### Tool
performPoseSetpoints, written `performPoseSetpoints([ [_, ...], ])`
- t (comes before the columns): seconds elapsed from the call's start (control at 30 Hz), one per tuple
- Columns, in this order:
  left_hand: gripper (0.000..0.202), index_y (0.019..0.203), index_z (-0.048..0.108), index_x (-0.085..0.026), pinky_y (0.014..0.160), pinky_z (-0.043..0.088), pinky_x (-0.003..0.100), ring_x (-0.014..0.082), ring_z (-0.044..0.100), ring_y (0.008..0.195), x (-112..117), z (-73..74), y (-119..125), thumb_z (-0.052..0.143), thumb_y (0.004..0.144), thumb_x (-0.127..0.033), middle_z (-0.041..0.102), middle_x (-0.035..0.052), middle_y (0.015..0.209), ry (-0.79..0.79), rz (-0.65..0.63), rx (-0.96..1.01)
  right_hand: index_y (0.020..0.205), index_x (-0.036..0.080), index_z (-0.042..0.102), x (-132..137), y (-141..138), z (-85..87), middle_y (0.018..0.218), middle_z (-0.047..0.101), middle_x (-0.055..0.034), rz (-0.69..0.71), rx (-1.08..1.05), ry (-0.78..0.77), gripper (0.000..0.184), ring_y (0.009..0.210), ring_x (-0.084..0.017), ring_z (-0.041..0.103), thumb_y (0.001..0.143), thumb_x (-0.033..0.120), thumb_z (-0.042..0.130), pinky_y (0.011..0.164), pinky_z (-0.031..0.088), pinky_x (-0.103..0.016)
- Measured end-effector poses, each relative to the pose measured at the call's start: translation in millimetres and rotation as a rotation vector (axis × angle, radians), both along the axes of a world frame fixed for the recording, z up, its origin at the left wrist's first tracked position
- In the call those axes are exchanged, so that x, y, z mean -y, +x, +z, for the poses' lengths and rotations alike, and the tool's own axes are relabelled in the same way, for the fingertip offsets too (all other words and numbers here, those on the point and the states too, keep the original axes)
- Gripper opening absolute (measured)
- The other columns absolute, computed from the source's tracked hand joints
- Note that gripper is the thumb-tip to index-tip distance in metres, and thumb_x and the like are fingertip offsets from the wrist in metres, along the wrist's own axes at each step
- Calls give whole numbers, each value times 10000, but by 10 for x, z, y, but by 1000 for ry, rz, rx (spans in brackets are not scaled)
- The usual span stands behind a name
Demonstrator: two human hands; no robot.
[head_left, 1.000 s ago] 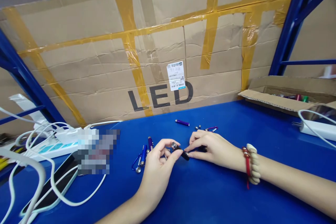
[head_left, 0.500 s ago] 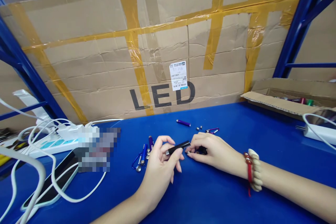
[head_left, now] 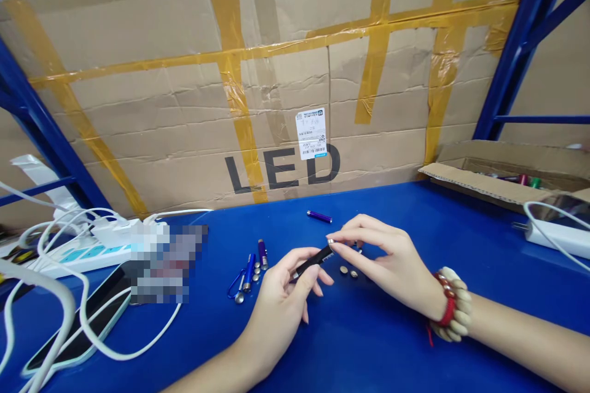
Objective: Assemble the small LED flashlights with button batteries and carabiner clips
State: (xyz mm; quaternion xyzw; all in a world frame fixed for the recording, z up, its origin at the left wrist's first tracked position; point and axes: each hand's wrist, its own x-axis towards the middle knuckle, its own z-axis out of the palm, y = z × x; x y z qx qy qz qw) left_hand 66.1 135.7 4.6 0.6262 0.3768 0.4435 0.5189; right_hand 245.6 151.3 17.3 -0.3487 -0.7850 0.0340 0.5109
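My left hand (head_left: 286, 301) grips a small black flashlight tube (head_left: 313, 260), tilted up to the right. My right hand (head_left: 387, 264) hovers just above the table and pinches a tiny silvery part at the tube's upper end. Two button cells (head_left: 348, 271) lie on the blue table (head_left: 369, 344) under my right fingers. A purple flashlight body (head_left: 319, 216) lies farther back. A blue keychain flashlight (head_left: 246, 267) and a purple one (head_left: 262, 253) lie left of my left hand, with several small button cells beside them.
A taped cardboard sheet marked LED (head_left: 281, 104) stands along the back. At left lie a white power strip (head_left: 74, 252), white cables (head_left: 69, 319) and a phone (head_left: 83, 331). An open carton (head_left: 498, 175) and a white charger (head_left: 557, 236) are at right.
The tube has swung from pointing at me to tilting up and right. My right hand lifted off the table and now pinches at the tube's tip; two button cells show beneath it.
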Motion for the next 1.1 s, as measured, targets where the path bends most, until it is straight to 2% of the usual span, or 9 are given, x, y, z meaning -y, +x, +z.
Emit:
performPoseSetpoints([
  [0.2, 255, 1024, 543, -152, 380, 396, 131, 126, 525, 634, 12, 3, -2, 469, 870, -341, 614, 47, 757, 19, -28, 6, 874, 206, 697, 74, -24, 20, 775, 649, -30, 10, -55, 79, 102, 692, -129, 594, 811, 209, 617, 558, 493, -218],
  [0.33, 268, 1016, 530, -144, 373, 382, 130, 124, 519, 622, 5, 3, -1, 470, 867, -360, 606, 52, 756, 10, -57, -2, 864, 204, 695, 87, -40, 43, 759, 650, -33, 8, -29, 51, 99, 683, -132, 592, 814, 210, 610, 525, 480, -221],
  [0.57, 242, 1018, 498, -149, 369, 375, 128, 116, 512, 601, 21, 4, 2, 452, 876, -339, 573, 25, 719, 31, -56, -38, 843, 181, 700, 60, -43, 35, 717, 633, -26, 143, -91, 0, 108, 568, -93, 565, 807, 170, 598, 460, 466, -192],
  [0.73, 212, 1005, 496, -160, 369, 370, 126, 114, 514, 605, 19, -5, -7, 445, 883, -326, 567, 17, 716, 58, -62, -67, 800, 165, 669, 61, -44, 11, 723, 619, -31, 174, -68, -12, 72, 542, -85, 549, 792, 171, 598, 426, 445, -177],
  [0.93, 202, 973, 495, -170, 363, 327, 125, 95, 491, 538, 31, -17, -20, 447, 887, -345, 529, -26, 603, 63, -73, -99, 858, 158, 644, 48, -27, -15, 777, 615, -41, 234, 44, -2, 67, 522, -69, 516, 799, 176, 617, 440, 427, -182],
  [1.1, 198, 932, 503, -164, 386, 314, 146, 76, 445, 488, 58, 3, -12, 446, 888, -348, 499, -48, 544, 82, -84, -132, 787, 157, 592, 36, -24, -28, 773, 592, -31, 248, 56, -63, 74, 550, -70, 513, 817, 220, 616, 473, 427, -179],
])
